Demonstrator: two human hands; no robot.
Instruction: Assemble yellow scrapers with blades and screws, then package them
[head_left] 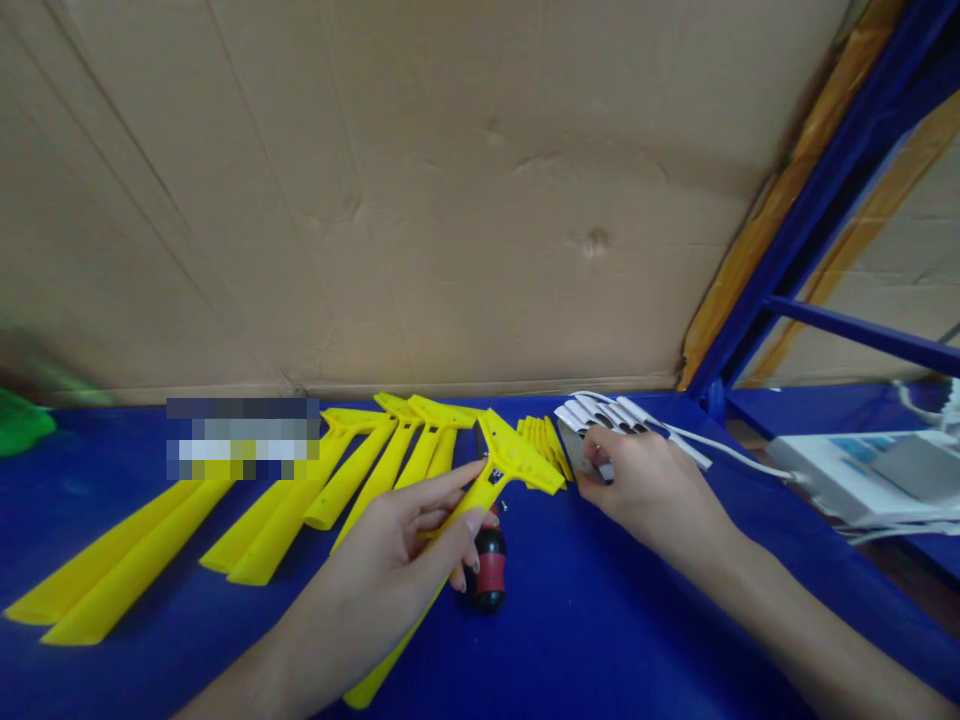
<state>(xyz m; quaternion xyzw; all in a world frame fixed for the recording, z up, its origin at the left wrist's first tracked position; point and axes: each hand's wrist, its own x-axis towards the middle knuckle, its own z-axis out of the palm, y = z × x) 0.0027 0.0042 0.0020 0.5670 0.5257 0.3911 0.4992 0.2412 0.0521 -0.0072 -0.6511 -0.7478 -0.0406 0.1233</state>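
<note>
My left hand is closed around the handle of a yellow T-shaped plastic part, its head tilted up to the right. Beneath that hand lies a screwdriver with a red and black handle. My right hand is at a row of white and dark strip-like pieces, its thumb and fingers closed on a dark flat piece. Between the hands is a row of small yellow pieces. A tiny metal screw rests near the yellow head.
More yellow handled parts lie on the blue table at the left. Cardboard stands behind. A white device with cables and a blue metal frame are at the right, green plastic far left.
</note>
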